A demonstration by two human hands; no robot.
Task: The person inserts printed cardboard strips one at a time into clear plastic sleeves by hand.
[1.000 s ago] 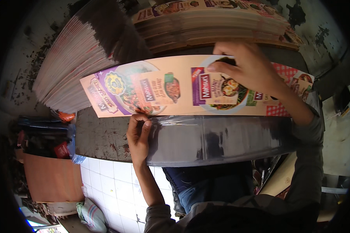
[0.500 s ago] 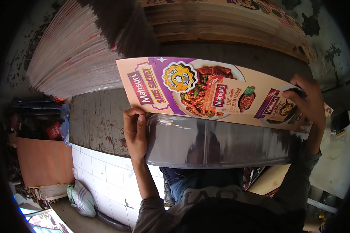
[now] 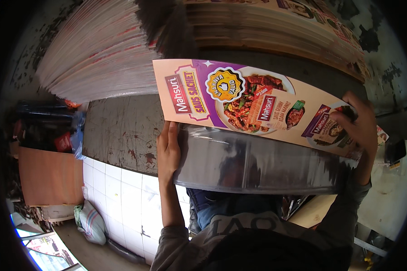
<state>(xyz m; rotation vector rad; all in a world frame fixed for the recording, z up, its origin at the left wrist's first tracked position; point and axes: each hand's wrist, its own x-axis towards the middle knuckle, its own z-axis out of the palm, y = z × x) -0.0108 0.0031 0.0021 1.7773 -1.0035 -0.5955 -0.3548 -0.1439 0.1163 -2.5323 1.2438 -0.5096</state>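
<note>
A long printed card (image 3: 203, 100), peach and purple with food pictures, slants down to the right in front of me. My right hand (image 3: 362, 128) grips its right end, thumb on the printed face. At the lower left corner is my left hand (image 3: 168, 151), its fingers pointing up and pressed together at the card's lower edge. The card hides their tips. Just below the card lies a glossy clear plastic stack (image 3: 257, 165), curved by the lens, over the table's near edge. Its left end is beside my left hand.
A scratched grey table (image 3: 117, 131) extends to the left. Behind it are a leaning stack of thin pale sheets (image 3: 99, 58), a dark ragged piece (image 3: 167, 22) and a tall stack of printed cards (image 3: 276, 34). A brown board (image 3: 49, 176) and white sack (image 3: 92, 222) are at lower left.
The card has shifted right and tipped further down at its right end. My left hand has moved right with it, its fingers now straighter. My right hand keeps its grip, slightly lower.
</note>
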